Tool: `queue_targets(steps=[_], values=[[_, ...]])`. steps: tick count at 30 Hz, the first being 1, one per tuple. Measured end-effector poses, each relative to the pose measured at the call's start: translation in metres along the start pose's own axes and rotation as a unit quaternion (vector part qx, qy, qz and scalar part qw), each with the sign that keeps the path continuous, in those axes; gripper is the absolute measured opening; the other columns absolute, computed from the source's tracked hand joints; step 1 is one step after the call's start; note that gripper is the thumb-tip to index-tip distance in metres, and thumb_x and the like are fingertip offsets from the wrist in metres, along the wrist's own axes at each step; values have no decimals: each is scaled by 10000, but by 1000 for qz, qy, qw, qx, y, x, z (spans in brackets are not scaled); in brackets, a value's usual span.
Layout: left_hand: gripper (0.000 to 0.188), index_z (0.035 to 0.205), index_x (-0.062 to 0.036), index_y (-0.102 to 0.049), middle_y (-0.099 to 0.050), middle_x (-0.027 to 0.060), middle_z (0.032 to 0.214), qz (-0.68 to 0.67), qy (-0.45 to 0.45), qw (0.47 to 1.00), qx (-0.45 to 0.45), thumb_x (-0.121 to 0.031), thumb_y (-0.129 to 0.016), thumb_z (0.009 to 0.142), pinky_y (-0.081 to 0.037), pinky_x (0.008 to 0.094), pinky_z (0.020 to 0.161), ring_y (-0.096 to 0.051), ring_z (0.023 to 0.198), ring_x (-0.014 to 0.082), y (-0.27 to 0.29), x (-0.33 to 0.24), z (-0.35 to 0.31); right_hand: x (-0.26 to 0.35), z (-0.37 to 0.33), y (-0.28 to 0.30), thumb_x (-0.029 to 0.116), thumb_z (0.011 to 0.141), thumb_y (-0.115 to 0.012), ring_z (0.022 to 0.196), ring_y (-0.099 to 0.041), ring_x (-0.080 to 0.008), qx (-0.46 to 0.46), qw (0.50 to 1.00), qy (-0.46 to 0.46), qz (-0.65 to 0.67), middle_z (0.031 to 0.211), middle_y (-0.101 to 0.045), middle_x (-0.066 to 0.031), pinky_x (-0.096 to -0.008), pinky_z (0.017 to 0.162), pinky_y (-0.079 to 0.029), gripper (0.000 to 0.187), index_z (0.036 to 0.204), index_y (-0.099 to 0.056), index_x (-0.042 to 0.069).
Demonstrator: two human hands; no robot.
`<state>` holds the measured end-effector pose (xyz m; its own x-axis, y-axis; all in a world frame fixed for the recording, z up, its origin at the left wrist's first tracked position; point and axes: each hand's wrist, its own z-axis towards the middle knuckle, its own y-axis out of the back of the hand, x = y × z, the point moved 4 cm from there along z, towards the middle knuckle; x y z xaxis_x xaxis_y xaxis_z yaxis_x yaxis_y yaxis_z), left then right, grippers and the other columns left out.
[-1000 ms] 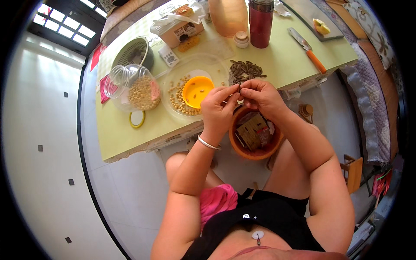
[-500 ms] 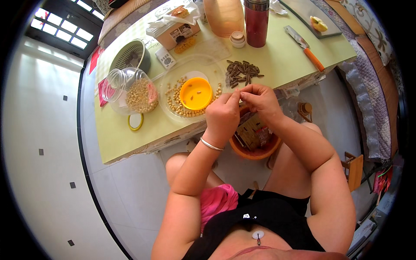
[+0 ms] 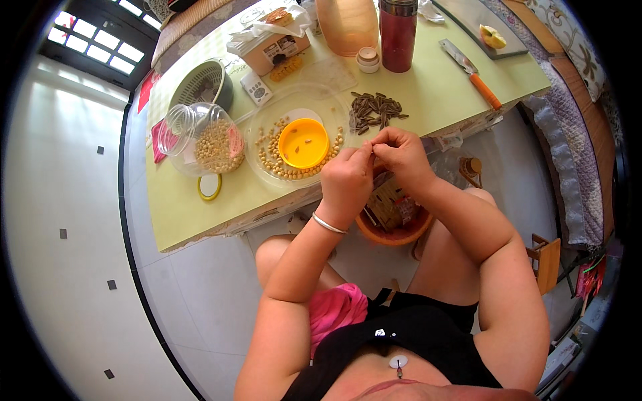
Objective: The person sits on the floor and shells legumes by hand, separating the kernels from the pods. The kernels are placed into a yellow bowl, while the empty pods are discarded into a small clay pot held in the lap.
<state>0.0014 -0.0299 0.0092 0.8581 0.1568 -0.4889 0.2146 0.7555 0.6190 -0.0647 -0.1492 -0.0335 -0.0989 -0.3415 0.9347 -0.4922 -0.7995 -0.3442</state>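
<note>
Over the table's front edge, my left hand [image 3: 346, 179] and my right hand [image 3: 403, 160] meet with thumbs and fingertips pinched together. What sits between the fingertips is too small to make out. Just beyond them lies a pile of dark striped sunflower seeds [image 3: 376, 112]. To the left, a round yellow dish [image 3: 315, 156] holds a few small kernels. It stands in a wide clear plastic tray [image 3: 257, 175], ringed by pale round beans [image 3: 273, 161]. Below my hands, between my knees, is an orange bin [image 3: 394, 238] with cardboard-like scraps inside.
A clear jar of beans [image 3: 217, 147] lies on its side at the left, near a yellow-rimmed lid [image 3: 209, 187]. Farther back are a green-grey basket [image 3: 224, 87], tissue box [image 3: 264, 55], remote [image 3: 255, 89] and red flask [image 3: 397, 40]. An orange-handled knife [image 3: 484, 91] lies at the right.
Both hands stay pinched together, with only a slight shift of the fingers and the left hand a touch to the right. The things on the table look the same.
</note>
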Motion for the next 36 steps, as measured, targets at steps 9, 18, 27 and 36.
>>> queue_targets(steps=[9, 18, 27, 36], values=[[234, 1042, 21, -722, -708, 84, 803, -233, 125, 964, 24, 80, -707, 816, -567, 249, 664, -694, 723, 147, 2, 21, -1, 11, -1, 2, 59, 885, -643, 606, -476, -16, 34, 998, -55, 19, 739, -609, 38, -186, 519, -355, 56, 894, -689, 28], [198, 1015, 34, -665, -718, 106, 874, -511, 328, 794, 33, 90, -702, 829, -602, 263, 694, -716, 757, 180, -9, 29, -5, 19, -2, 3, 71, 882, -679, 717, -573, -42, 58, 998, -25, -4, 825, -667, 7, -202, 623, -459, 75, 925, -699, 13], [187, 1024, 10, -621, -714, 121, 900, -569, 396, 717, 71, 46, -689, 853, -605, 282, 674, -717, 736, 199, -12, 38, -4, 22, -2, 7, 69, 886, -673, 671, -541, -31, 55, 996, -8, -68, 807, -650, 11, -194, 582, -440, 82, 932, -697, 5], [145, 1016, 46, -663, -709, 83, 844, -265, 268, 926, -26, 21, -677, 874, -562, 243, 631, -690, 684, 152, 28, 55, 17, 31, 1, 16, 95, 853, -679, 637, -539, -54, 101, 986, -44, -129, 729, -627, 4, -236, 555, -446, 100, 888, -691, 2]])
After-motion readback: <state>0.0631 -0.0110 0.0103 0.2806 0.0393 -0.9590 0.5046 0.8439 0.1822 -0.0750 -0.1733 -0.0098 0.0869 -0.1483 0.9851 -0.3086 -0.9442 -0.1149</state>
